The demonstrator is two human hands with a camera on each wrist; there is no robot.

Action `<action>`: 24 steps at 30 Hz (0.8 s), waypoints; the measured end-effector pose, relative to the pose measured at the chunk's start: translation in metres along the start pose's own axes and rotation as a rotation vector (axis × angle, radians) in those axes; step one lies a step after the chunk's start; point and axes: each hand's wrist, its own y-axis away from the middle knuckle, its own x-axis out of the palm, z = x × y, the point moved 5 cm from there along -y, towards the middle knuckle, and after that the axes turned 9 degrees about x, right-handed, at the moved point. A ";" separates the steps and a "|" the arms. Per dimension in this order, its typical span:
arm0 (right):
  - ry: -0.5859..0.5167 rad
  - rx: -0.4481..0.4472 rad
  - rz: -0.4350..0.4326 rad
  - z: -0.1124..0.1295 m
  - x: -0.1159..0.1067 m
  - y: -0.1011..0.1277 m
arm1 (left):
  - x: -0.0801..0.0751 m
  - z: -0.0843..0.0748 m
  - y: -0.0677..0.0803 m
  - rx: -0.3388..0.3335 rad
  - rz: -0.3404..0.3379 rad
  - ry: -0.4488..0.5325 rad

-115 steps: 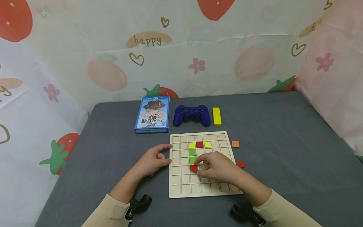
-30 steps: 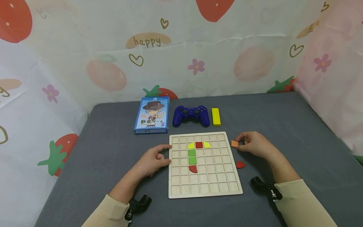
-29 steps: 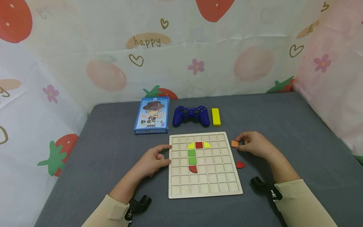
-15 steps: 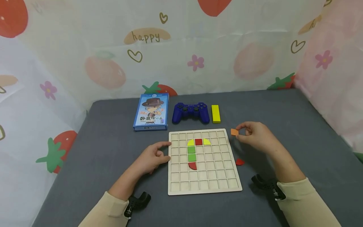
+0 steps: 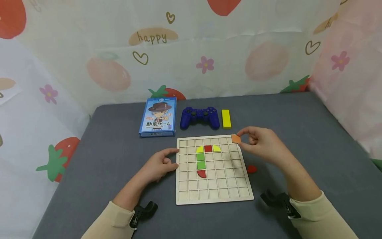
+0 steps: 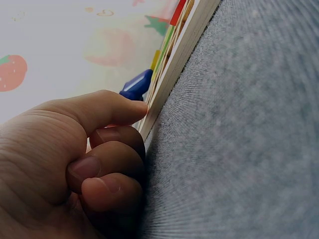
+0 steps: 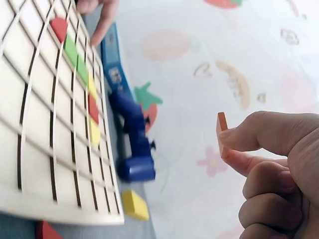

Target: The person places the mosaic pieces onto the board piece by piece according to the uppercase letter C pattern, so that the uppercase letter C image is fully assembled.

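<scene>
A wooden grid board (image 5: 226, 194) lies on the grey table. In its cells sit two yellow quarter pieces, a red square (image 5: 208, 148), two green squares (image 5: 201, 160) and a red quarter piece (image 5: 202, 174). My right hand (image 5: 262, 144) pinches an orange square tile (image 5: 236, 139) (image 7: 221, 130) between thumb and forefinger, held above the board's far right corner. My left hand (image 5: 158, 166) rests on the table against the board's left edge (image 6: 172, 74), forefinger touching it and the other fingers curled. A loose red quarter piece (image 5: 251, 169) lies right of the board.
Behind the board stand a blue card box (image 5: 157, 117), a blue game controller (image 5: 199, 117) and a yellow block (image 5: 226, 118). Printed cloth walls rise behind and on both sides of the table.
My right hand left the red piece in the board, went right to the orange tile, lifted it off the table and carried it left over the board's far right corner. The left hand stayed.
</scene>
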 end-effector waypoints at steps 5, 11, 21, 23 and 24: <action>-0.004 -0.041 0.014 0.013 0.009 0.009 | 0.003 0.001 0.002 -0.031 -0.008 0.011; 0.000 -0.085 0.035 0.027 0.022 0.015 | 0.003 0.002 0.002 -0.035 -0.015 0.017; 0.063 -0.147 0.080 0.039 0.047 0.017 | 0.002 0.000 0.002 -0.023 -0.013 0.014; 0.068 -0.154 0.091 0.041 0.051 0.017 | 0.002 0.000 0.001 -0.023 -0.014 0.014; 0.074 -0.157 0.098 0.041 0.053 0.017 | 0.001 0.000 0.001 -0.023 -0.015 0.014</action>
